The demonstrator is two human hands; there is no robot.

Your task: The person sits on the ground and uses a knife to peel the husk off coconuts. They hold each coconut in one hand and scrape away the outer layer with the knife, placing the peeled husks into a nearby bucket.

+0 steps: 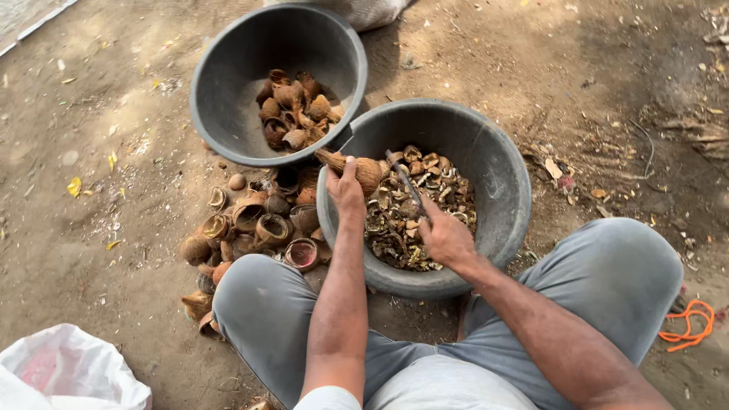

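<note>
Left hand (pixel 345 190): clenched round a husk (pixel 363 171), held over the near basin's (pixel 501 163) rim.
Right hand (pixel 444 237): grasping a blade (pixel 405 179), tip just beside the husk.
Far basin (pixel 228 99), beyond the left hand: husks.
Handling, by judgement: brace the husk; cut away from the left fingers.

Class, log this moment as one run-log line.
left hand: grips brown husked nut | right hand: holds thin metal blade | below: grey round tub
</note>
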